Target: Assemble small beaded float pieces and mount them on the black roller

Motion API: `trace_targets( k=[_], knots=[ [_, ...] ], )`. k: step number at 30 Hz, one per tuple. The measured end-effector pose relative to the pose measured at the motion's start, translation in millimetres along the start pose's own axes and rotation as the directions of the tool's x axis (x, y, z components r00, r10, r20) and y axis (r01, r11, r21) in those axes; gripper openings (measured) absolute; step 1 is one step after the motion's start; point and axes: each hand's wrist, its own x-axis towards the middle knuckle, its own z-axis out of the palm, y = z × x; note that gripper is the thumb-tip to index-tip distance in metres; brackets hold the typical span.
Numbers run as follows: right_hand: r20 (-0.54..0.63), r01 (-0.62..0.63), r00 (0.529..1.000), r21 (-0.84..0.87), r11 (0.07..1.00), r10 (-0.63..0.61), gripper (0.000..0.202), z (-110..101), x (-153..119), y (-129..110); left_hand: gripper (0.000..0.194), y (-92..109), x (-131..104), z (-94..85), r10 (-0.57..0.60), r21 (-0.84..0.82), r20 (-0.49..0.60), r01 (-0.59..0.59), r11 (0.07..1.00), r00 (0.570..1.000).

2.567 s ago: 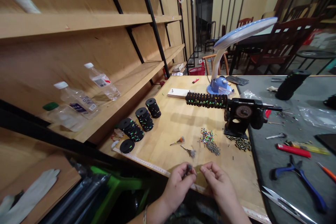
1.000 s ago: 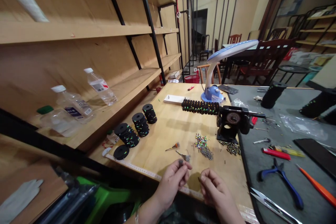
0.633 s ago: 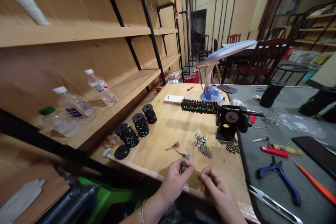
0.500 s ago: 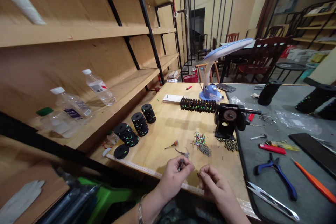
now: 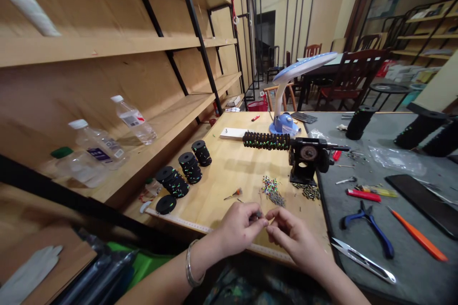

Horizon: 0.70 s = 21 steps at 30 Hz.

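My left hand (image 5: 241, 228) is closed in a pinch around a small grey piece (image 5: 258, 214), too small to name. Close beside it, my right hand (image 5: 291, 233) has thumb and forefinger pinched, its fingertips meeting those of the left. What it holds is hidden. Just beyond the hands lie a pile of multicoloured beads (image 5: 270, 183), a heap of small grey metal parts (image 5: 276, 199) and an orange-and-grey tufted piece (image 5: 236, 192). A heap of brass-coloured bits (image 5: 309, 191) lies by the foot of a black winding device (image 5: 306, 162), which carries a black ridged foam roll (image 5: 266, 140).
Several black foam spools (image 5: 171, 181) stand at the left. Blue pliers (image 5: 370, 226), thread snips (image 5: 365, 259), an orange-handled tool (image 5: 418, 236) and a red lighter (image 5: 363, 195) lie on the grey mat at the right. A blue desk lamp (image 5: 284, 124) stands at the back.
My hands have come together, fingertips now meeting where there was a gap. Both have moved slightly away from me, and the left covers one tufted piece. The view has shifted a little.
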Motion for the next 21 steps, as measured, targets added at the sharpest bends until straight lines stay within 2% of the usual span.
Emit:
trace_targets(
  k=[4, 7, 9, 11, 12, 15, 18, 21],
  knots=[
    [-0.041, -0.01, 0.999, -0.136, 0.991, 0.005, 0.019, 0.9, -6.1, 6.2, 0.016, -0.4, -0.3, 0.1, 0.001, 0.064, 0.037, -0.003, 0.998, 0.999],
    [-0.055, -0.055, 0.997, -0.067, 0.996, 0.051, 0.02, 3.1, -9.5, 11.3, 0.017, -5.5, 0.7, -2.8, 0.01, 0.049, 0.026, -0.011, 0.999, 1.0],
    [-0.074, -0.087, 0.993, 0.023, 0.996, 0.089, 0.022, 4.2, -10.4, 16.3, 0.02, -15.5, 3.7, -10.3, 0.022, 0.075, -0.039, -0.019, 0.997, 0.999],
    [-0.122, -0.097, 0.987, 0.068, 0.993, 0.105, 0.026, 4.7, -10.4, 23.9, 0.024, -31.5, 8.6, -22.3, 0.022, 0.189, -0.149, 0.006, 0.982, 0.989],
    [-0.158, -0.09, 0.982, 0.074, 0.993, 0.101, 0.028, 4.8, -10.3, 28.9, 0.025, -41.2, 11.5, -29.2, 0.002, 0.292, -0.224, 0.065, 0.954, 0.975],
    [-0.237, -0.071, 0.967, 0.102, 0.992, 0.094, 0.034, 5.3, -9.4, 46.6, 0.021, -71.0, 19.8, -48.1, -0.045, 0.398, -0.349, 0.192, 0.897, 0.936],
    [-0.256, -0.084, 0.959, 0.164, 0.983, 0.125, 0.037, 7.3, -8.7, 63.8, 0.015, -92.5, 25.8, -57.5, -0.059, 0.48, -0.406, 0.268, 0.835, 0.912],
    [-0.276, -0.102, 0.947, 0.232, 0.967, 0.166, 0.041, 10.2, -9.0, 74.9, 0.021, -97.7, 28.2, -56.4, -0.052, 0.546, -0.401, 0.284, 0.788, 0.915]
  ],
)
